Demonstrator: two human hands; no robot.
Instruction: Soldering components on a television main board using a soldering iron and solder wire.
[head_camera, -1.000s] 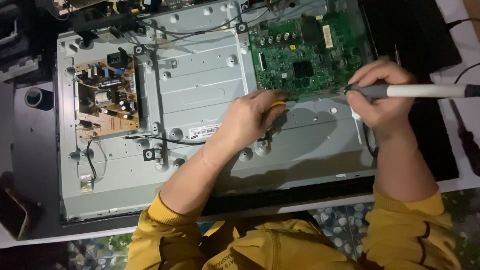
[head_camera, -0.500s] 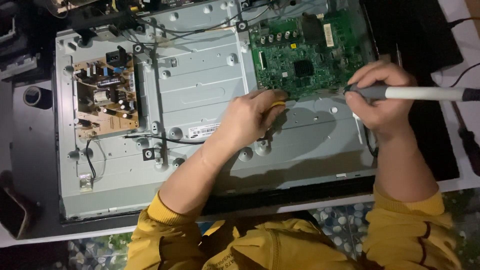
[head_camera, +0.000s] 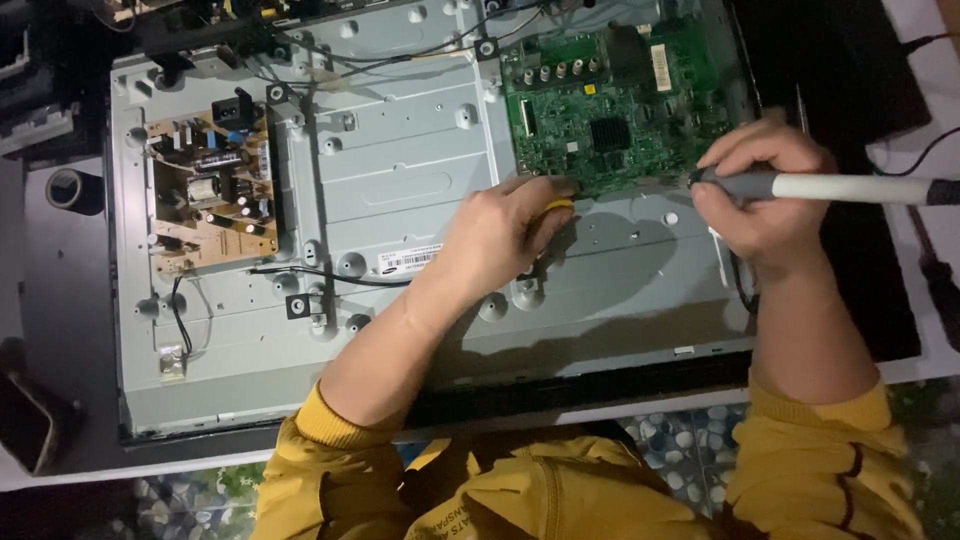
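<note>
1. Spread across the workbench (head_camera: 60, 330) lies an opened flat-screen chassis, its grey metal back panel (head_camera: 400, 170) facing up like a shallow tray.
2. At the panel's left sits a tan power board (head_camera: 205, 195), with black wires (head_camera: 180, 310) trailing below it.
3. Near the middle, the left hand (head_camera: 505, 235) rests on the panel, fingers curled narrowly around a small yellow-tipped object (head_camera: 555, 208); what it is cannot be told.
4. Mounted at the panel's upper right is a green circuit board (head_camera: 610, 110), its lower edge just beside both hands.
5. The right hand (head_camera: 765, 195) is wrapped firmly around a grey-and-white pen-shaped tool (head_camera: 830, 187), tip at the green board's lower right corner.
6. Yellow sleeves (head_camera: 810, 440) cover both forearms.
</note>
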